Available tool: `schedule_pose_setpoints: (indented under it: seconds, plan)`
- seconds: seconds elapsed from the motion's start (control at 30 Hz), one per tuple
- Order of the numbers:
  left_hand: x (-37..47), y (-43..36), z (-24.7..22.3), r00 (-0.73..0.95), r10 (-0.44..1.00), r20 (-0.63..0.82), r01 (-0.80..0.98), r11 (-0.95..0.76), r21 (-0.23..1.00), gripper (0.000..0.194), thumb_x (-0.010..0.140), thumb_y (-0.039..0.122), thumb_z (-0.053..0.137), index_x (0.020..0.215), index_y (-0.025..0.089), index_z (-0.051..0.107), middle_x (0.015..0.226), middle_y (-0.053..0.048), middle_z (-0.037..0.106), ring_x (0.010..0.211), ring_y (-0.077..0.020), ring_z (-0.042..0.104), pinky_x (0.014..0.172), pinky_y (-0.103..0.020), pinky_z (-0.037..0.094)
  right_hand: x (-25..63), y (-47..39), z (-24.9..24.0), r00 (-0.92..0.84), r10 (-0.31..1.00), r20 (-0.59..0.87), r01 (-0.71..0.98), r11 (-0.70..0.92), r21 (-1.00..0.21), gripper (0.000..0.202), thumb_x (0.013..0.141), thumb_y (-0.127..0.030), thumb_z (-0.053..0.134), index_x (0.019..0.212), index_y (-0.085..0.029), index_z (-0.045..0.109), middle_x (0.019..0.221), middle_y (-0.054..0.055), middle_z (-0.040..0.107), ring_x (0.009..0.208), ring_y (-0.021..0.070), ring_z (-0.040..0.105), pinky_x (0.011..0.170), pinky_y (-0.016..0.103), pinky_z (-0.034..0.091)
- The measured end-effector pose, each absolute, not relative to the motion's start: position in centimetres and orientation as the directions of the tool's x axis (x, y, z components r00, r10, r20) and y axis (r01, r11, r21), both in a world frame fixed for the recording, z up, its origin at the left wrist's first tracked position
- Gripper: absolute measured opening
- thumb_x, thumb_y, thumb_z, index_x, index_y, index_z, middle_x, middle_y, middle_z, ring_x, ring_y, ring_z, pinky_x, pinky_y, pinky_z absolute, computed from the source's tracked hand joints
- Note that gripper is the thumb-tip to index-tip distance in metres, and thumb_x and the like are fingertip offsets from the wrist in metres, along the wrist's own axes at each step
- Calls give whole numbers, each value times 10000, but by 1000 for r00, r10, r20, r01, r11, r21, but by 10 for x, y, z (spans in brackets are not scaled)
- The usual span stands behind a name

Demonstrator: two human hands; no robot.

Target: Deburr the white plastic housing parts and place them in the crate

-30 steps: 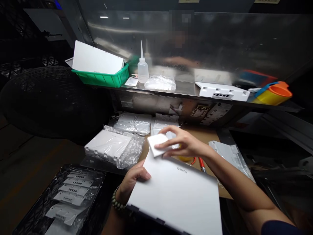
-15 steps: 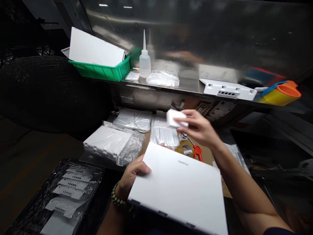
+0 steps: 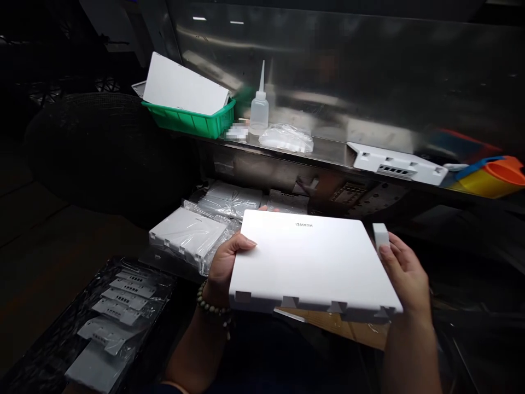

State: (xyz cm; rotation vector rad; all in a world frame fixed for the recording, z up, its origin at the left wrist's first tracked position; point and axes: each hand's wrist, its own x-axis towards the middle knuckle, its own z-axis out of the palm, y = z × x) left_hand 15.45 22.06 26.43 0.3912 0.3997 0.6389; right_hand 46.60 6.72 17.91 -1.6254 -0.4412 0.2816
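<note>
A white plastic cover point(image 3: 307, 260) with upside-down HUAWEI lettering fills the middle of the view, tilted so its notched near edge shows. My left hand point(image 3: 227, 260) grips its left side, thumb on top and the other fingers mostly hidden beneath. My right hand point(image 3: 408, 273) is at the right edge, closed on a small white block point(image 3: 381, 235) between thumb and fingers. The block is beside the cover's far right corner; whether it touches the edge I cannot tell. A bagged white cover point(image 3: 186, 230) lies left of my left hand.
The shelf ahead carries a green bin point(image 3: 192, 121) of white panels, a squeeze bottle point(image 3: 259, 112), clear plastic bags point(image 3: 286, 138), a slotted white cover point(image 3: 400, 163) and a yellow-orange holder point(image 3: 492, 178). At lower left, a black-lined crate point(image 3: 164, 295) holds several bagged covers point(image 3: 118, 312).
My right hand has come back from above the bench to the cover's right side, still holding the white block. The cover has tilted, bringing its notched edge into view.
</note>
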Motion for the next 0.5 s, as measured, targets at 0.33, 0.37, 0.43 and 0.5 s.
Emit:
schedule_pose_setpoints:
  seconds: [0.33,0.37,0.43,0.5]
  plan:
    - [182,213,254,707,660,-252,-472,707,527,942,676,60,569,1577,287,409,1429,-70,649,1175,-339,675,1055,-534,494,436,49,232,827,309,470,481,46,-876,499,783,-422,853,1251,-342,699,1351,125,682,1296,340,635,1126,595,462]
    - [185,211,251,712,657,-249,-462,705,539,952,662,52,576,1572,281,415,1403,-67,664,1160,-331,678,1050,-517,497,422,54,243,759,384,526,551,52,-833,454,828,-396,820,1260,-341,689,1413,107,644,1335,327,605,1146,583,454]
    - [193,206,245,721,646,-252,-425,699,576,950,640,44,599,1551,261,440,1311,-59,710,1116,-318,686,1020,-483,511,396,69,260,546,621,562,676,69,-733,402,917,-347,739,1311,-355,662,1505,68,569,1400,308,540,1171,560,441]
    - [200,198,240,732,625,-272,-371,700,610,916,629,48,631,1512,244,485,1184,-42,750,1061,-312,694,966,-448,533,374,86,267,318,792,521,790,82,-608,380,966,-347,684,1345,-369,665,1476,65,575,1363,301,549,1132,526,477]
